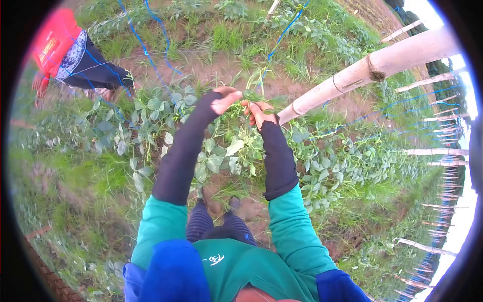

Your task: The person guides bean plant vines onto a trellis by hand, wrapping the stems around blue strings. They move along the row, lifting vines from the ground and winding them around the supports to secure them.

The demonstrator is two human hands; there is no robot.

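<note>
My left hand (pixel 226 101), in a dark arm sleeve, reaches in from the left with its fingers stretched towards a green leaf (pixel 249 94). The fingertips are at the leaf's edge; I cannot make out a grip. Close beside it, my right hand (pixel 260 112) has its fingers curled in a pinch on a thin vine stem (pixel 247 103). A blue string (pixel 272 53) runs down from above to the vine near both hands. Below them, a leafy plant (pixel 235 147) grows in the row, with some paler leaves.
A thick bamboo pole (pixel 347 79) slants up to the right, close by my right hand. Another person (pixel 65 48) in a red top stands at the upper left. Blue strings (pixel 146 53) hang there too. Several bamboo stakes (pixel 435 152) line the right side.
</note>
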